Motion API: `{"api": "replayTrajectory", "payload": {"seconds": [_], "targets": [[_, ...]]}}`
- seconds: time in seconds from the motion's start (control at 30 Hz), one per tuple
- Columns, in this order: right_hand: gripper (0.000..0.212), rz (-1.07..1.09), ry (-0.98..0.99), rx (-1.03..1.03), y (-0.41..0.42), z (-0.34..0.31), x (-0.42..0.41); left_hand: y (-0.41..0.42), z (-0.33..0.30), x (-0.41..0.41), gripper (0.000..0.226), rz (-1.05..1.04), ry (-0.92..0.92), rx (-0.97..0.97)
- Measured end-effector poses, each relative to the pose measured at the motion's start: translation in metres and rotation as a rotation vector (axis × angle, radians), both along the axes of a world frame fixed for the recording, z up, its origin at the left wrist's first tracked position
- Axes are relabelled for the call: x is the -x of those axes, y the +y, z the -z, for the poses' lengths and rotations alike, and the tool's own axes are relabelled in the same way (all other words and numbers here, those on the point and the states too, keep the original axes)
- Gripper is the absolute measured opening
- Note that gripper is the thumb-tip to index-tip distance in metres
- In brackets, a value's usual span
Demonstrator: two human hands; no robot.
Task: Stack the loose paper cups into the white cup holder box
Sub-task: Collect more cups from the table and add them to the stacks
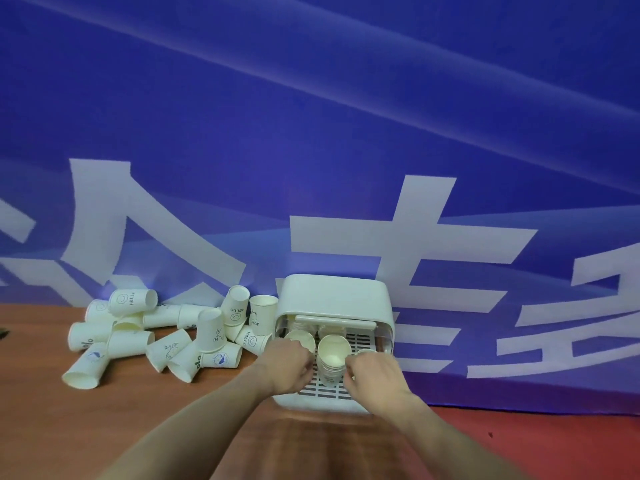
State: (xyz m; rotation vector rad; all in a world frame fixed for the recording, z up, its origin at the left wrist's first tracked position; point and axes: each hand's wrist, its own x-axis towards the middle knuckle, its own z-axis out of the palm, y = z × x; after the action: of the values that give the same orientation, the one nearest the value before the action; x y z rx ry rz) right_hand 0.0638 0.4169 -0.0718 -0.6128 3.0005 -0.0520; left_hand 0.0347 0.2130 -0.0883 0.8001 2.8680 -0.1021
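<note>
The white cup holder box (334,296) stands on the table against the banner, its slotted tray (362,341) pulled out toward me. A stack of paper cups (333,355) stands upright on the middle of the tray. My left hand (287,367) grips the stack from the left with curled fingers, and my right hand (375,374) grips it from the right. Another cup stack (300,337) sits on the tray just behind my left hand. A pile of several loose paper cups (166,336) lies on the table to the left of the box.
The brown wooden table (41,420) stretches left and toward me. A blue banner with large white characters (311,150) hangs right behind the box and the cups. A red surface (554,445) lies at the lower right. A small dark object (3,332) shows at the left edge.
</note>
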Motion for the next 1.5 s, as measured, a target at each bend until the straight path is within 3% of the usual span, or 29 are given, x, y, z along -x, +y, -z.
{"api": "replayTrajectory", "payload": {"seconds": [0.73, 1.1, 1.27, 1.5], "targets": [[0.027, -0.241, -0.013, 0.012, -0.220, -0.013, -0.006, -0.241, -0.012, -0.050, 0.035, -0.366, -0.025, 0.011], [0.019, -0.250, -0.123, -0.075, -0.341, 0.000, 0.010, -0.367, 0.024, -0.062, 0.031, -0.631, -0.086, 0.062], [0.029, -0.230, -0.138, -0.129, -0.380, 0.019, 0.025, -0.407, 0.038, -0.056, 0.027, -0.723, -0.140, 0.160], [0.023, -0.169, -0.224, -0.162, -0.421, 0.047, 0.055, -0.454, 0.065, -0.035, 0.025, -0.823, -0.217, 0.177]]}}
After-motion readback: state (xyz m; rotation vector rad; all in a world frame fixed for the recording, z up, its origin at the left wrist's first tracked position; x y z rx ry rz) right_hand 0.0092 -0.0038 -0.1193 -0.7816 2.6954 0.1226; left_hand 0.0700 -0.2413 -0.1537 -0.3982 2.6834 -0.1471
